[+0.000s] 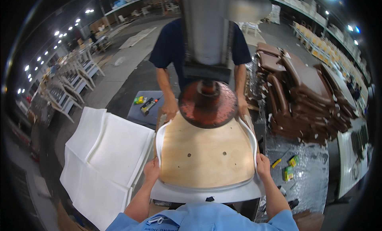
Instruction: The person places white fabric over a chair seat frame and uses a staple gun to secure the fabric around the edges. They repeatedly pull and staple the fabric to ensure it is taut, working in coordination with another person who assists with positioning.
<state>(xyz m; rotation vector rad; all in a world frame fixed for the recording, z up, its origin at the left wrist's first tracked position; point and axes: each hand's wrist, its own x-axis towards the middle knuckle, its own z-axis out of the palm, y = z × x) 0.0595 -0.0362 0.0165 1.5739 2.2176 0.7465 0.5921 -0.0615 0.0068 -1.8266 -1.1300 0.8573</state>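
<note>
risk of pinching: left hand [151, 170] and right hand [263, 165] both curled around the white cover material [207, 193] at the near corners of the plywood seat board [205, 153], close under the line of the round rust-red press plate [207, 104] bearing on the board's far half. likely cause of trouble: uneven pull from one side, shifting the board off centre beneath the plate and wrinkling or misaligning the white edge wrapped up along both sides. further hazard: co-worker's hands [170, 108] on the far corners, just beside the plate rim, with fingers partly hidden behind it. loose grip at the near edge judged liable to let the white sheet slip back flat. board position: flat on the bench, directly ahead of the body, between the two hands; left hand at its near-left corner, right hand at its near-right corner, both touching the folded-up white edge, fingers closed over it. two small holes visible in the bare wood. stack of white foam sheets [105, 157] to the left, well apart; brown upholstered seats [306, 95] piled to the right; small yellow-green items [289, 167] on the silvery surface near the right forearm.
</note>
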